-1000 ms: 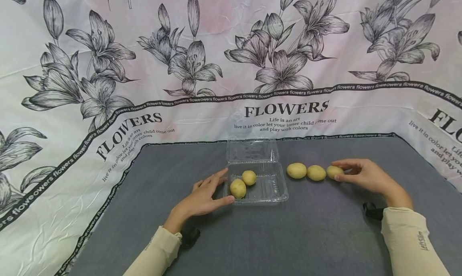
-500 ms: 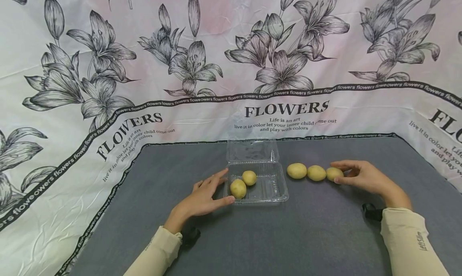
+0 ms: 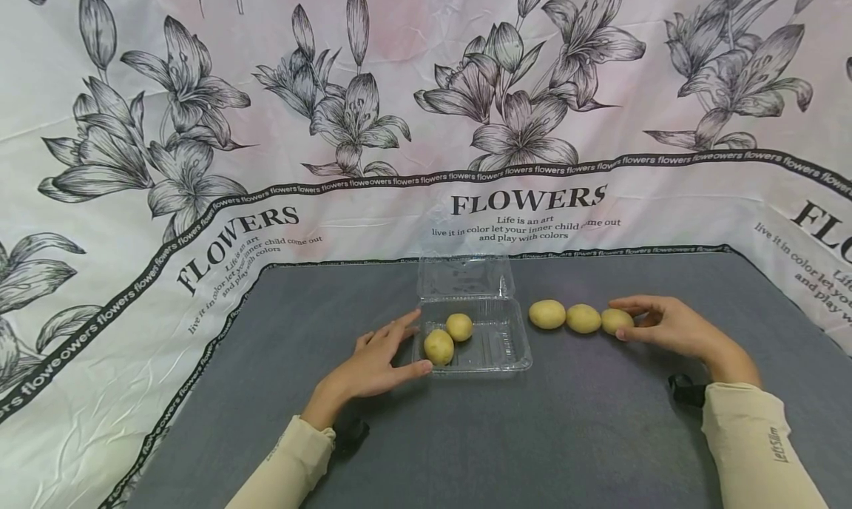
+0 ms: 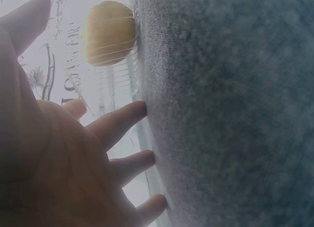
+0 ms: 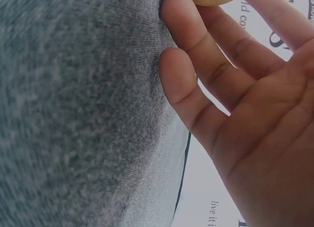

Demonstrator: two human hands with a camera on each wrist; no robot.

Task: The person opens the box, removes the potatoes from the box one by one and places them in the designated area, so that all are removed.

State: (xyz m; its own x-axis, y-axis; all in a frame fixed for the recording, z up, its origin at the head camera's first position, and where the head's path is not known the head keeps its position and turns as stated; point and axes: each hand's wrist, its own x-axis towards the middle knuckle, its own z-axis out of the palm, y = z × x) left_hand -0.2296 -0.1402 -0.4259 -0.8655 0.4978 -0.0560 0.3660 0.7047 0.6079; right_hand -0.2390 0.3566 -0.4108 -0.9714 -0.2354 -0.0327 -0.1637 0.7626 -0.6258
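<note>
In the head view a clear plastic clamshell box (image 3: 492, 361) stands on the grey table with its lid (image 3: 466, 278) raised at the back. Two small yellow potatoes lie inside: a front one (image 3: 438, 347) and a back one (image 3: 459, 327). My left hand (image 3: 373, 361) rests by the box's left side, fingers spread, thumb at the front corner. Right of the box, three potatoes form a row: a left one (image 3: 547, 314), a middle one (image 3: 583, 318) and an end one (image 3: 616, 322). My right hand (image 3: 675, 328) pinches the end potato between thumb and fingers.
The grey tabletop (image 3: 506, 442) reaches back to a white curtain (image 3: 373, 228) printed with lilies and lettering. Black straps sit at both wrists, at the beige sleeves.
Over the past second my right hand and the end potato have shifted very slightly toward me. The left hand and the box have stayed put.
</note>
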